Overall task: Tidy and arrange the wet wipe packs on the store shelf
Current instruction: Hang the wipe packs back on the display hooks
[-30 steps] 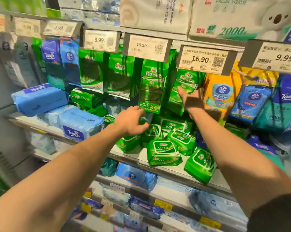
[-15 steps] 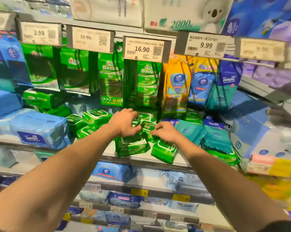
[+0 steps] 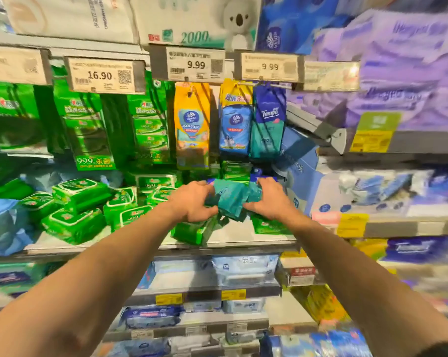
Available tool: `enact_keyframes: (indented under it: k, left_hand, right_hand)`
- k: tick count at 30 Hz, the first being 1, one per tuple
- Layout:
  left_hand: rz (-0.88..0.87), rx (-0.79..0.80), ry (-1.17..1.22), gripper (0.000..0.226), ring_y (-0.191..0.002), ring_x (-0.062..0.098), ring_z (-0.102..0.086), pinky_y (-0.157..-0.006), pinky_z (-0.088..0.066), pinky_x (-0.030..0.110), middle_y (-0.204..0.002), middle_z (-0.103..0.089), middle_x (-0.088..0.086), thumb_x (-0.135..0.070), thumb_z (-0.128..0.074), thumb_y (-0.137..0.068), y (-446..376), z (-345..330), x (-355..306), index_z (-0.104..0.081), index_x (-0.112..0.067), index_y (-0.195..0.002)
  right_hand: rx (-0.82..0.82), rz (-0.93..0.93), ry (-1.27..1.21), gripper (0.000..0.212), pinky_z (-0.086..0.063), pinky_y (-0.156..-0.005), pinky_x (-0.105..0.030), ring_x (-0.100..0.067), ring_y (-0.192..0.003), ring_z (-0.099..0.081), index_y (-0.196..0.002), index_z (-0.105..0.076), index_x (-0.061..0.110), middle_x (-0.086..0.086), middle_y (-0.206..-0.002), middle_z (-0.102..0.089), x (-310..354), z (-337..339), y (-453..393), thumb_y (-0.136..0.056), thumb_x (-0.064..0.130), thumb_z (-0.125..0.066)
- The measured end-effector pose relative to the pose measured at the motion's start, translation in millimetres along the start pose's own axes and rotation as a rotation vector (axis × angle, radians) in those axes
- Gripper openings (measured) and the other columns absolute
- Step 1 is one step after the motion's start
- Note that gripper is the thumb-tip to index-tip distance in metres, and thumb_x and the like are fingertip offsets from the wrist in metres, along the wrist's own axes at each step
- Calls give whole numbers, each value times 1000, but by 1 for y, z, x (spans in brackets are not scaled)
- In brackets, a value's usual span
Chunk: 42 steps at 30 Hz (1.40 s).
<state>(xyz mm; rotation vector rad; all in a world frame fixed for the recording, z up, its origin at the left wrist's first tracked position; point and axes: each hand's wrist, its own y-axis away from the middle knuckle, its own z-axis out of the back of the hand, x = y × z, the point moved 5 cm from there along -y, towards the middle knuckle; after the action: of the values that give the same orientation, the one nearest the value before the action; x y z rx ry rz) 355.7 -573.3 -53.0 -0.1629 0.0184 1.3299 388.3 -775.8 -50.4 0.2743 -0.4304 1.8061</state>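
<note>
Wet wipe packs, teal (image 3: 229,199): your L hand (image 3: 192,202) & R hand (image 3: 266,199) both grip them above the shelf (image 3: 243,240); green packs (image 3: 78,194) lie loose on it, price tags (image 3: 104,75) overhead.

Our two bare arms reach forward from the lower corners, hands meeting in the middle.

Our left hand (image 3: 194,202) sits palm down with knuckles up, fingers curled and thumb tucked beneath, gripping one side of the teal packs (image 3: 230,199). Our right hand (image 3: 268,199) mirrors it on the other side, fingers bent over the top and thumb reaching inward. Both forearms are extended and angle towards each other, wrists roughly level, hands close together with only the bundle between them.
</note>
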Motion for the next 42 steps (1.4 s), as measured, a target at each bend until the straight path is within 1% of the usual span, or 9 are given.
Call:
enact_keyframes:
  k: [3,7,13,18,22,26,31,36,42]
  left_hand:
    - [20,5,-5,76,-104,29,-60,-89,-51,40,-107,-61,6,-69,-34,-62,3,-6,0,-61,-20,-113]
    - [83,-8,2,74,-105,28,-59,-87,-51,37,-107,-62,5,-68,-35,-64,16,-6,13,-61,-23,-116]
    - [177,-46,-9,64,-101,27,-58,-85,-50,38,-107,-59,5,-64,-44,-70,42,3,46,-60,-19,-114]
    - [203,-51,4,63,-105,27,-58,-90,-50,40,-113,-59,5,-60,-48,-73,55,12,50,-60,-17,-118]
    - [173,-64,37,70,-106,27,-58,-90,-50,39,-112,-60,5,-63,-42,-69,48,24,35,-61,-17,-118]
    - [98,-91,100,65,-104,29,-60,-88,-51,39,-110,-61,7,-62,-44,-73,28,34,6,-62,-17,-115]
    - [26,-50,151,48,-110,33,-58,-92,-50,41,-114,-60,13,-51,-54,-85,-3,26,-42,-62,-12,-113]
    - [47,-16,274,43,-114,38,-57,-92,-47,37,-122,-62,22,-40,-56,-91,-27,19,-90,-62,-6,-116]
    - [215,18,342,70,-116,36,-58,-96,-50,38,-127,-60,16,-64,-51,-80,-61,-11,-112,-54,-12,-126]
  right_hand:
    - [44,23,64,80,-35,-102,-40,-35,-123,-41,-125,-49,9,-14,-127,-49,6,-3,-9,-67,53,-81]
    - [101,44,136,91,-38,-103,-44,-35,-127,-44,-128,-46,9,-13,-132,-52,43,-16,-34,-63,65,-78]
    - [326,-108,138,80,-34,-100,-45,-31,-122,-53,-126,-52,12,-7,-132,-56,57,-31,-66,-65,53,-84]
    - [307,-115,81,72,-41,-87,-39,-33,-116,-57,-119,-57,12,-8,-127,-61,66,-29,-63,-62,44,-88]
    - [238,-184,-174,82,-51,-84,-37,-34,-110,-60,-123,-57,-1,-15,-122,-61,50,-4,-46,-58,36,-90]
    - [134,-288,-505,84,-57,-75,-39,-28,-88,-68,-104,-70,-4,-11,-100,-71,17,33,-19,-34,37,-90]
    - [-8,-341,-803,20,-58,-73,-38,-25,-70,-71,-85,-73,4,-12,-82,-76,-10,80,40,-68,8,-84]
    - [-137,-283,-1051,27,-56,-75,-39,-29,-75,-71,-97,-72,4,-17,-93,-76,-32,94,72,-71,5,-80]
    - [-138,-166,-1264,45,-58,-81,-46,-37,-90,-71,-112,-65,1,-20,-101,-74,-42,99,62,-69,4,-80]
